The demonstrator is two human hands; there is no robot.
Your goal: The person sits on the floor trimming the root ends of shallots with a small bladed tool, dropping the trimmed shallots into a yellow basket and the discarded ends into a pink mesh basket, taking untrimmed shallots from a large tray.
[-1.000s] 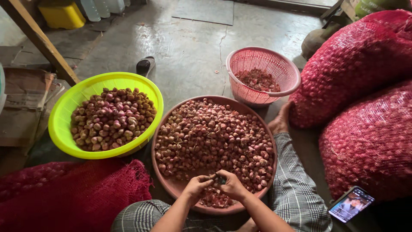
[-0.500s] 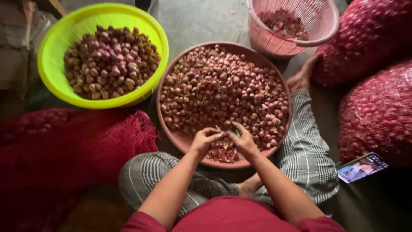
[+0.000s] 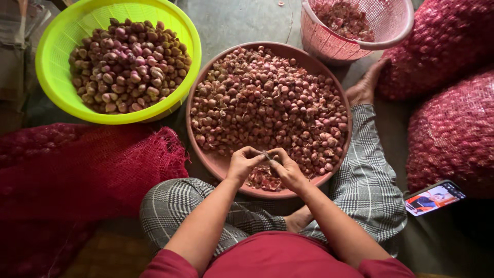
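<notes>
My left hand (image 3: 243, 162) and my right hand (image 3: 286, 168) meet over the near rim of a wide brown basin (image 3: 206, 154) heaped with small unpeeled shallots (image 3: 267, 98). Both hands pinch one small shallot (image 3: 264, 154) between their fingertips; a thin blade seems to sit in my right hand, but it is too small to be sure. Loose skins (image 3: 262, 179) lie in the basin just under my hands. A lime-green bowl (image 3: 59, 98) of peeled purple shallots stands at the far left.
A pink plastic basket (image 3: 396, 31) with peelings stands at the far right. Two full red mesh sacks (image 3: 453, 123) lie along the right, and another red mesh sack (image 3: 77, 164) on the left. A lit phone (image 3: 435, 197) rests by my right knee. My legs are crossed on the concrete floor.
The view has tilted down and closer, so my lap and arms fill more of the frame. My hands stay together at the near rim, still working one shallot.
</notes>
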